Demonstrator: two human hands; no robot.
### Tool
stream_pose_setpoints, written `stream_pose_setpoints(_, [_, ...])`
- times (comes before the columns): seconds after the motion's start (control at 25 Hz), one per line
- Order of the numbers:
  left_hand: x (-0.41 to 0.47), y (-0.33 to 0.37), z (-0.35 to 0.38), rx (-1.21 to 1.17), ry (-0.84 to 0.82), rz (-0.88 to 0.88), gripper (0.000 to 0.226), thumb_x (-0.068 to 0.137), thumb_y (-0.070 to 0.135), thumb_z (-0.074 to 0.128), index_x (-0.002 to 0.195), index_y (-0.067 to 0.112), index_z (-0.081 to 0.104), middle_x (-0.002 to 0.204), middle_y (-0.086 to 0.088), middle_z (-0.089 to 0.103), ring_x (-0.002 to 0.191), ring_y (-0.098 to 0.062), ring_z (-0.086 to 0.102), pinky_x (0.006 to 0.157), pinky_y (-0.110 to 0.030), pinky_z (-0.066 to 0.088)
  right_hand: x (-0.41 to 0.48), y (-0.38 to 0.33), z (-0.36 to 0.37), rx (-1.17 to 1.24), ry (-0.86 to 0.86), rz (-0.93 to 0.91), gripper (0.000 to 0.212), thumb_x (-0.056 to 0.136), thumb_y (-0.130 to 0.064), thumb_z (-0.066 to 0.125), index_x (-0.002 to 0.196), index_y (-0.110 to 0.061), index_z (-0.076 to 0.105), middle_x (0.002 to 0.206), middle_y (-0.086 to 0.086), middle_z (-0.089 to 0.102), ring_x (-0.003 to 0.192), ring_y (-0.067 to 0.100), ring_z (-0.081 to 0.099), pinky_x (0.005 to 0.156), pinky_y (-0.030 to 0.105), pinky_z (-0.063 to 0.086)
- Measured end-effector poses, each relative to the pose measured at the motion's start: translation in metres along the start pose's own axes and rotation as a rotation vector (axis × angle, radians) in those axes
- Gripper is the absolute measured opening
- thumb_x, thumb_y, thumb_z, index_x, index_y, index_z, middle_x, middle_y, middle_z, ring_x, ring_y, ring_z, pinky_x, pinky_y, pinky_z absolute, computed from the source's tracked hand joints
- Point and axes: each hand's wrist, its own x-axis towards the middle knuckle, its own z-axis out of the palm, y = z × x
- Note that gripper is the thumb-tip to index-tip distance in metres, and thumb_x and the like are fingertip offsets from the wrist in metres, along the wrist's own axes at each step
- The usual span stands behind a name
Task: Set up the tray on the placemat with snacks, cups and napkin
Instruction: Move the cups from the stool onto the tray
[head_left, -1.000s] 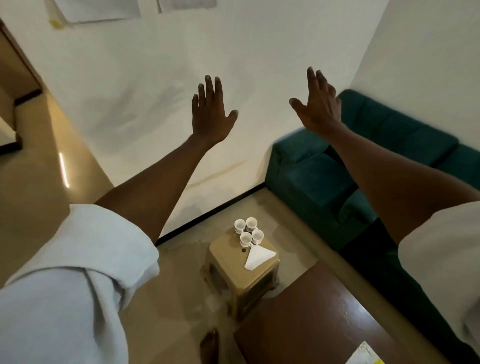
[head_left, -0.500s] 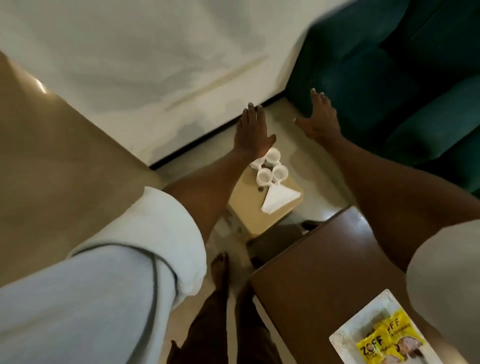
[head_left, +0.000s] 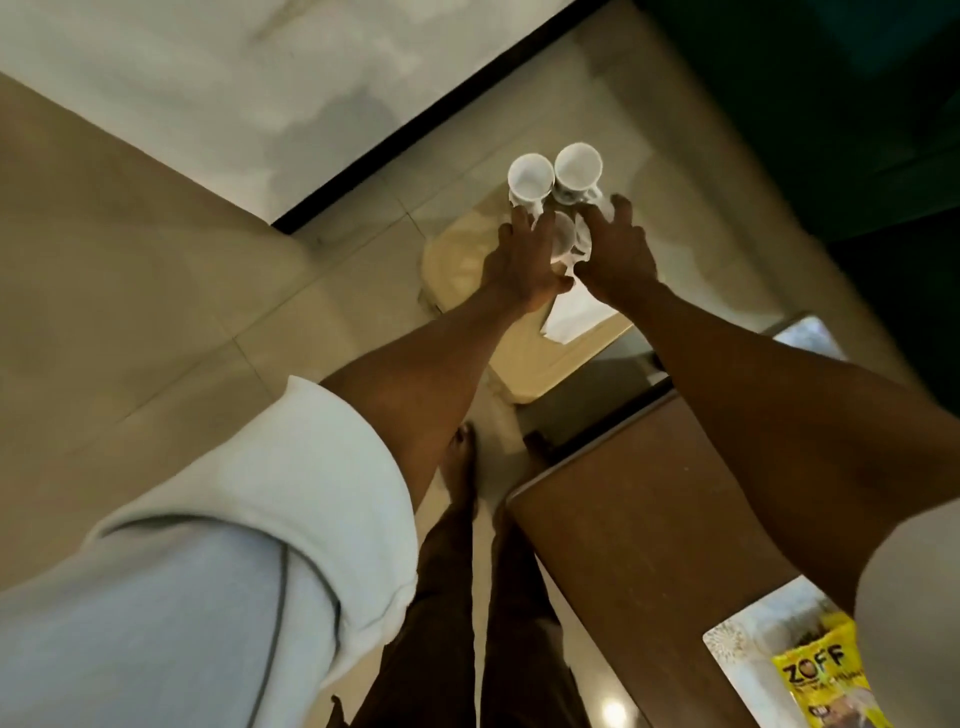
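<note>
Both hands have dropped from open air onto the cluster of cups (head_left: 577, 166) since a second ago, and our view has swung down over them. They stand on the small stool (head_left: 462, 260), up at 1 o'clock in our view. The folded napkin (head_left: 571, 325) lies just at their 6 o'clock, half under the wrists.

Our left hand (head_left: 522, 260) lies with its fingers fairly straight and close together over the near-left side of the group. Our right hand (head_left: 615, 254) has its fingers bent down over the near cup (head_left: 563, 234). The picture is smeared there, so we cannot tell whether either hand has closed a grip.

The cups stand upright with their mouths facing up at us, so the long axis is vertical. They touch one another.

That crowding is the risk: lifting one could knock a neighbour over or off the stool's far edge at 12 o'clock. A wrist may also drag the napkin off.

The tray (head_left: 727, 642), already bearing a yellow snack packet (head_left: 815, 675), waits on the brown table (head_left: 649, 493) at 5 o'clock, well apart — a long carry for loosely held cups.
</note>
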Motion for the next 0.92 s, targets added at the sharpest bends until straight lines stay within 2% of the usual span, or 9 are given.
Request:
stream_pose_setpoints(0.16, [0.004,0.005,0.015,0.024,0.123,-0.033,0.08,0.082,0.047,0.081,0.147,0.022,0.041,0.148,-0.015,0.046,0.126,-0.035,0.057,0.087,-0.043,0.062,0.009,0.001,0.002,-0.016,0.1,0.023,0.071,0.087,-0.009,0.074,0.148,-0.025,0.042,0.147,0.019,0.037,0.114,0.047,0.06,0.091,0.053,0.059])
stream_pose_setpoints(0.36, [0.018,0.018,0.01,0.007,0.093,-0.054,0.07,0.09,0.048,0.075,0.146,0.021,0.043,0.153,-0.013,0.045,0.124,-0.033,0.063,0.096,-0.042,0.061,0.012,-0.004,-0.006,-0.048,0.143,0.002,0.056,0.093,-0.021,0.073,0.143,-0.024,0.048,0.135,0.019,0.048,0.109,0.045,0.063,0.089,0.051,0.059])
stream_pose_setpoints(0.52, [0.021,0.023,0.01,-0.047,0.077,-0.071,0.065,0.088,0.044,0.078,0.139,0.018,0.048,0.143,-0.013,0.053,0.121,-0.034,0.065,0.092,-0.043,0.061,0.013,-0.007,-0.009,-0.083,0.14,-0.004,0.063,0.089,-0.024,0.077,0.145,-0.028,0.048,0.13,0.018,0.051,0.108,0.043,0.064,0.089,0.051,0.058])
stream_pose_setpoints(0.68, [0.021,0.029,0.017,0.007,0.039,-0.06,0.074,0.086,0.046,0.078,0.144,0.018,0.043,0.142,-0.012,0.054,0.127,-0.033,0.058,0.098,-0.041,0.057,0.013,-0.006,-0.007,-0.085,0.148,-0.018,0.061,0.089,-0.026,0.077,0.143,-0.028,0.049,0.129,0.017,0.052,0.106,0.042,0.065,0.086,0.047,0.057])
stream_pose_setpoints(0.92, [0.025,0.029,0.017,-0.015,0.166,-0.054,0.053,0.095,0.026,0.073,0.141,0.016,0.049,0.132,-0.007,0.065,0.12,-0.028,0.066,0.095,-0.038,0.061,0.019,-0.003,0.0,-0.09,0.157,-0.017,0.066,0.09,-0.027,0.077,0.148,-0.029,0.044,0.132,0.017,0.051,0.108,0.043,0.065,0.087,0.049,0.058])
